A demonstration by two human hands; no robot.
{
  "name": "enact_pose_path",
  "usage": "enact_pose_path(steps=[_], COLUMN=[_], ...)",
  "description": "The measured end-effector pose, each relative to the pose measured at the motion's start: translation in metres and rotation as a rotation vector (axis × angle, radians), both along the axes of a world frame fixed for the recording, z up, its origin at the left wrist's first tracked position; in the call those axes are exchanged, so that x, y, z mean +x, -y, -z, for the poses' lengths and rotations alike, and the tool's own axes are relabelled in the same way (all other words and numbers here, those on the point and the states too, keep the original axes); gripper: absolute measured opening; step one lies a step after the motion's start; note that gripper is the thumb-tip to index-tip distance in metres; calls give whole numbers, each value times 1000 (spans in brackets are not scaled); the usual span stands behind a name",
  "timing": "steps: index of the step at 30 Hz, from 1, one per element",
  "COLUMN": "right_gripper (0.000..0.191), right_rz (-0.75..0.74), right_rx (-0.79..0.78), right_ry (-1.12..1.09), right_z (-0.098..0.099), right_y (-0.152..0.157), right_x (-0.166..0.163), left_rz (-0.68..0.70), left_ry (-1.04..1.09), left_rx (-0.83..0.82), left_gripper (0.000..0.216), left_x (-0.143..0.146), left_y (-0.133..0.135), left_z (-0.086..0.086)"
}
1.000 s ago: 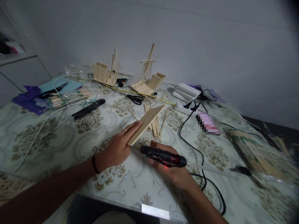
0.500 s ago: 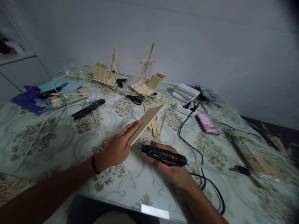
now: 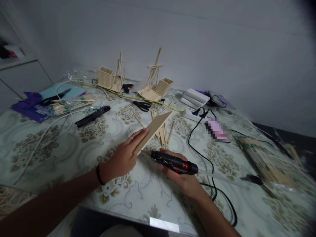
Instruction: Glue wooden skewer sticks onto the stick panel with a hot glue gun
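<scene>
My left hand (image 3: 125, 154) grips a flat panel of pale wooden sticks (image 3: 154, 130) by its near left end, holding it tilted over the table. A ring and a black wristband show on that hand and wrist. In my right hand (image 3: 179, 176) is a black hot glue gun (image 3: 174, 162) with a red light and a clear glue stick (image 3: 219, 176) poking out of its back. Its nozzle points left, close to the panel's near lower corner. Loose wooden sticks (image 3: 161, 133) lie on the table behind the panel.
At the back stand two stick-built models (image 3: 105, 78) (image 3: 164, 87). Pliers (image 3: 92, 116), scissors (image 3: 142, 105), bagged sticks (image 3: 74, 102) and a measuring tape (image 3: 138, 97) lie around. A power strip (image 3: 191, 115), phone (image 3: 217, 130), black cord (image 3: 197, 154) and stick pack (image 3: 266, 161) are on the right.
The glue gun's nozzle has drawn slightly away from the panel's lower corner. The panel stays in my left hand almost unmoved, and the whole view has shifted a little.
</scene>
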State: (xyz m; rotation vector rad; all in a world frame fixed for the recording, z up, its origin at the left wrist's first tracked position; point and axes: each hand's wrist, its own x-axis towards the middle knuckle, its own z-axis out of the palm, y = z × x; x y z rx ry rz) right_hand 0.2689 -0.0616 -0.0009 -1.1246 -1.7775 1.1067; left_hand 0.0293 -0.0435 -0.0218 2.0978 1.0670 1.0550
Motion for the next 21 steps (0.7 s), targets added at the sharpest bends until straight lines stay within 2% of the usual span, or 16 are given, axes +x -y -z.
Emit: enact_pose_path(steps=[12, 21], right_gripper=[36, 29], right_rz=[79, 142], right_rx=[-23, -33], right_ry=[-24, 2], right_z=[3, 10], right_y=[0, -3], right_x=[1, 7], left_rz=[3, -9], left_ry=[5, 9], left_rx=[11, -2], left_gripper=[87, 83], left_x=[0, 1], left_y=[0, 0], left_z=[1, 1])
